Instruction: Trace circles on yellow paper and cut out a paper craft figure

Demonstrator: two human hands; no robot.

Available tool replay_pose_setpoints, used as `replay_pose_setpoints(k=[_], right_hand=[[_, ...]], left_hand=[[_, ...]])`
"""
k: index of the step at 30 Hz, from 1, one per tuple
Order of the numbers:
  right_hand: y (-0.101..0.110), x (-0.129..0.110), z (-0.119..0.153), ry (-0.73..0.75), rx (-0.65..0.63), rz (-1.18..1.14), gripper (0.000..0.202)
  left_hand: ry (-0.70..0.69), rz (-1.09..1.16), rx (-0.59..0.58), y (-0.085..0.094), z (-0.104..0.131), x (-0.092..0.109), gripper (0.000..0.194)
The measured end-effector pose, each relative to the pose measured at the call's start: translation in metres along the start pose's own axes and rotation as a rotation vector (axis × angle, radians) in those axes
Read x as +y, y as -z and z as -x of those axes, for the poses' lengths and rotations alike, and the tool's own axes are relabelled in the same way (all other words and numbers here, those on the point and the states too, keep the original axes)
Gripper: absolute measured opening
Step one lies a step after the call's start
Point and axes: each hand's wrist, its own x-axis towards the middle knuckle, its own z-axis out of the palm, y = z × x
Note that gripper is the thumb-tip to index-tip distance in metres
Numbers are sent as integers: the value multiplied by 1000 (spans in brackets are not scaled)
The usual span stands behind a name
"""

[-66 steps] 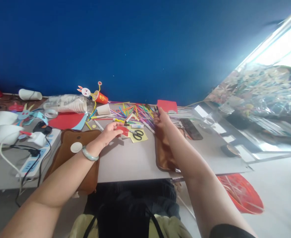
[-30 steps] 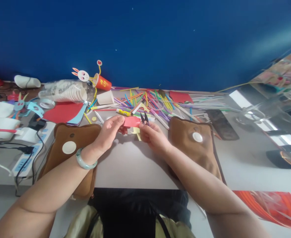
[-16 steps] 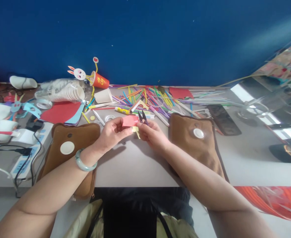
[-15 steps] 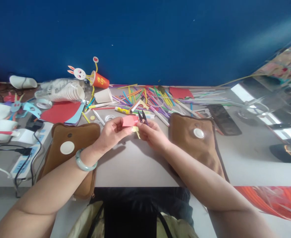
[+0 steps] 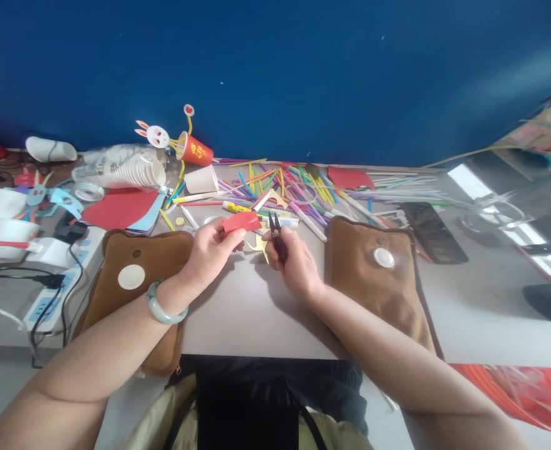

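Note:
My left hand [image 5: 212,250], with a pale green bangle on its wrist, pinches a small piece of red paper [image 5: 241,221] between thumb and fingers. In my right hand [image 5: 294,257] is a pair of small dark thread snips [image 5: 278,234], their two blades pointing away from me and slightly apart. The blades are to the right of the red paper and do not touch it. Under and between my hands lies a yellow paper scrap [image 5: 259,245] with cut edges, partly hidden by my right fingers.
Colourful pipe cleaners [image 5: 298,187] and markers cover the back of the table. A brown hot-water bag [image 5: 160,250] lies left, another brown bag [image 5: 364,275] right. Stacked paper cups [image 5: 137,172], a rabbit-decorated orange cup [image 5: 195,149] and a power strip [image 5: 52,300] are on the left.
My hands have drawn apart, and the snips have moved away from the red paper. The paper has turned so its surface looks deeper red. The view has shifted slightly.

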Motion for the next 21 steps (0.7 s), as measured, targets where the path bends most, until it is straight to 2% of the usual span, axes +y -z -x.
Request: replay_pose_setpoints(k=[5, 11, 16, 21], right_hand=[[-6, 4, 10, 67, -118, 169, 47], [-9, 10, 12, 102, -272, 217, 41], [-12, 12, 13, 116, -291, 207, 38], [-13, 14, 12, 103, -272, 166, 37]], left_hand=[[-6, 94, 52, 0, -1, -1, 14], [48, 140, 52, -3, 0, -5, 19], [52, 219, -11, -6, 2, -4, 16], [44, 210, -1, -8, 4, 1, 12]])
